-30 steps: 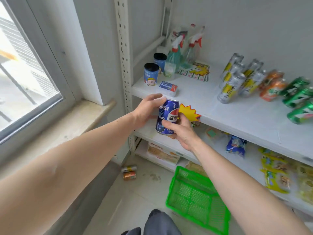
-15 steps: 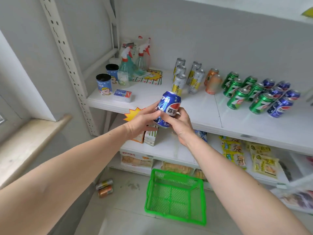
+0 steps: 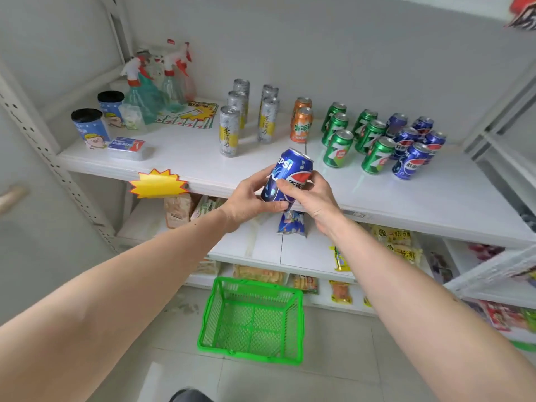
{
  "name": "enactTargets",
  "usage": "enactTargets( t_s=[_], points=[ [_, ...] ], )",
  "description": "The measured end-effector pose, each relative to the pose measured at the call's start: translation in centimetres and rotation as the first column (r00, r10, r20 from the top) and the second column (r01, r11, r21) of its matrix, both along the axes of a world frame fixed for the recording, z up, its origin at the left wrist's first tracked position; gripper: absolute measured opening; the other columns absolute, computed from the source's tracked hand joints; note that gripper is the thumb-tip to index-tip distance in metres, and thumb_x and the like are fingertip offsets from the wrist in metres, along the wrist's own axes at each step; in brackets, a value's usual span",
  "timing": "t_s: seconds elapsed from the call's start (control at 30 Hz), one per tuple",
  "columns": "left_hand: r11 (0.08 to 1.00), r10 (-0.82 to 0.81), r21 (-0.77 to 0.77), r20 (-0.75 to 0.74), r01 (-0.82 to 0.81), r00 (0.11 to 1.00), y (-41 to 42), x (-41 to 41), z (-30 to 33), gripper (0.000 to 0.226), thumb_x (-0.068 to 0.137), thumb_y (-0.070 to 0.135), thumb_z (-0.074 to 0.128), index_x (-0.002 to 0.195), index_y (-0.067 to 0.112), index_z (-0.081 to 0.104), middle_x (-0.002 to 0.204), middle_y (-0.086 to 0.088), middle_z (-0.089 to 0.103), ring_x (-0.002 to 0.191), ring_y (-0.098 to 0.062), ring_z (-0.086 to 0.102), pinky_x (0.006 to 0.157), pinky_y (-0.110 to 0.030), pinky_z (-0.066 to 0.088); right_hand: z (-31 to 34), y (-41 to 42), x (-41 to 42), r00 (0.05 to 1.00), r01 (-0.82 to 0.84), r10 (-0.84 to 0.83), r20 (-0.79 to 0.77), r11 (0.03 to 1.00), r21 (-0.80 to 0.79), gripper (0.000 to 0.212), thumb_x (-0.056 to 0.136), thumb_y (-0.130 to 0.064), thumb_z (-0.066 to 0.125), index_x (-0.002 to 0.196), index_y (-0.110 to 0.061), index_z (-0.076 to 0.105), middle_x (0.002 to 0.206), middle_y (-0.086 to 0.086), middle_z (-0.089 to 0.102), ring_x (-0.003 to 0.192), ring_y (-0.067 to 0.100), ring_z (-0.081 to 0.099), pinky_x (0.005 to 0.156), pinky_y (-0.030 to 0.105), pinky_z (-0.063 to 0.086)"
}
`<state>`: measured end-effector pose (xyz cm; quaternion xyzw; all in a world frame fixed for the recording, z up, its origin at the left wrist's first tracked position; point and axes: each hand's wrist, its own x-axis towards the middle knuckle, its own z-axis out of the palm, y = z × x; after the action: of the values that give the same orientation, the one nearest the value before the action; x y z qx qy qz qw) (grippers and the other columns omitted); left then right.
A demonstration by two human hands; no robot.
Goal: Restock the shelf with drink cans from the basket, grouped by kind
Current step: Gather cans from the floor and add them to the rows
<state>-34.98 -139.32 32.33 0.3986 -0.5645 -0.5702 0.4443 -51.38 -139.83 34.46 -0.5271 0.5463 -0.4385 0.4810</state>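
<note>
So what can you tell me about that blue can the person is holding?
The blue metal Pepsi drink can has a red, white and blue logo, white lettering and a silver top rim. It looks unopened and tilts to the right. The left hand and right hand both grip it, in front of the white shelf edge.

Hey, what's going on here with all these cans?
A person is restocking a shelf. Both hands, left hand and right hand, hold one blue Pepsi can tilted, just in front of the shelf edge. Silver, orange, green and blue cans already stand grouped on the shelf. The green basket on the floor looks empty.
</note>
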Motion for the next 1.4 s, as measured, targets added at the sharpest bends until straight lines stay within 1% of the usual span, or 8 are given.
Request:
enactTargets(
  t_s=[0.1, 0.23, 0.43, 0.63, 0.9, 1.03, 1.23, 1.4],
  points=[
    [1.0, -0.015, 0.022, 0.01, 0.014, 1.0, -1.0, -2.4, -0.3, 0.085, 0.07, -0.005, 0.079, 0.143, 0.022, 0.044, 0.13, -0.007, 0.059, 0.118, -0.014, 0.059, 0.087, -0.028, 0.054, 1.3, -1.0, -3.4, 0.998, -0.051, 0.053, -0.043, 0.998, 0.032, 0.029, 0.083, -0.037, 0.075, 0.105, -0.02, 0.064, 0.099, -0.005, 0.073, 0.085, 0.003, 0.069, 0.074, 0.024, 0.054],
    [0.996, -0.078, 0.04, 0.026, 0.077, 0.997, -2.8, -5.5, -0.8, 0.084, 0.07, -0.006, 0.079, 0.142, 0.022, 0.045, 0.131, -0.003, 0.06, 0.12, -0.016, 0.058, 0.089, -0.03, 0.054, 3.2, -3.2, -7.4, 0.978, -0.081, 0.083, -0.193, 0.997, 0.019, 0.049, 0.079, -0.048, 0.075, 0.12, -0.025, 0.061, 0.111, -0.003, 0.069, 0.102, 0.013, 0.065, 0.089, 0.039, 0.053],
    [0.985, -0.17, 0.033, 0.082, 0.168, 0.982, -7.5, -9.6, -0.7, 0.083, 0.071, 0.002, 0.081, 0.142, 0.024, 0.044, 0.129, 0.0, 0.06, 0.122, -0.015, 0.055, 0.096, -0.037, 0.052, 5.3, -7.0, -12.5, 0.916, -0.166, 0.174, -0.361, 0.985, 0.053, 0.021, 0.079, -0.046, 0.076, 0.093, -0.036, 0.065, 0.103, -0.009, 0.069, 0.102, 0.014, 0.064, 0.09, 0.042, 0.055],
    [0.976, -0.219, 0.039, 0.094, 0.216, 0.971, -11.3, -14.5, -1.0, 0.084, 0.072, 0.001, 0.079, 0.144, 0.022, 0.041, 0.131, -0.001, 0.058, 0.124, -0.012, 0.052, 0.088, -0.027, 0.054, 5.9, -10.4, -18.1, 0.912, -0.193, 0.231, -0.34, 0.971, 0.144, 0.039, 0.081, -0.03, 0.078, 0.117, -0.02, 0.065, 0.112, -0.001, 0.071, 0.105, 0.016, 0.066, 0.087, 0.041, 0.058],
    [0.963, -0.263, -0.013, 0.134, 0.268, 0.955, -15.4, -25.3, -0.2, 0.085, 0.072, 0.001, 0.08, 0.144, 0.023, 0.041, 0.133, 0.005, 0.057, 0.127, -0.007, 0.049, 0.094, -0.03, 0.053, 6.1, -14.4, -29.2, 0.929, -0.151, 0.177, -0.326, 0.983, 0.105, 0.034, 0.079, -0.02, 0.08, 0.111, -0.015, 0.069, 0.101, 0.002, 0.075, 0.098, 0.02, 0.071, 0.082, 0.034, 0.058],
    [0.977, -0.201, -0.044, 0.154, 0.21, 0.967, -16.7, -31.8, 0.2, 0.082, 0.074, -0.003, 0.077, 0.144, 0.02, 0.041, 0.13, 0.004, 0.058, 0.119, -0.005, 0.052, 0.084, -0.017, 0.052, 6.1, -16.7, -35.3, 0.934, -0.134, 0.154, -0.323, 0.988, 0.082, 0.046, 0.067, -0.024, 0.088, 0.108, -0.011, 0.071, 0.098, 0.008, 0.076, 0.094, 0.028, 0.073, 0.087, 0.052, 0.057],
    [0.983, -0.137, -0.068, 0.333, 0.168, 0.933, -19.6, -39.0, 0.9, 0.077, 0.076, 0.009, 0.079, 0.14, 0.032, 0.043, 0.12, 0.014, 0.06, 0.117, -0.009, 0.053, 0.1, -0.03, 0.043, 6.2, -20.3, -43.4, 0.921, -0.107, 0.114, -0.373, 0.993, 0.041, 0.033, 0.068, -0.014, 0.088, 0.096, -0.007, 0.073, 0.095, 0.016, 0.075, 0.095, 0.033, 0.072, 0.087, 0.055, 0.056],
    [0.961, 0.083, -0.259, 0.617, 0.102, 0.783, -21.7, -42.5, 2.0, 0.08, 0.073, 0.031, 0.082, 0.143, 0.024, 0.044, 0.137, 0.006, 0.054, 0.123, -0.012, 0.051, 0.092, -0.015, 0.036, 5.5, -23.0, -48.4, 0.898, -0.002, 0.019, -0.44, 0.999, 0.039, 0.029, 0.063, -0.021, 0.09, 0.088, -0.018, 0.074, 0.089, 0.004, 0.076, 0.089, 0.021, 0.073, 0.079, 0.04, 0.061]
  ],
)
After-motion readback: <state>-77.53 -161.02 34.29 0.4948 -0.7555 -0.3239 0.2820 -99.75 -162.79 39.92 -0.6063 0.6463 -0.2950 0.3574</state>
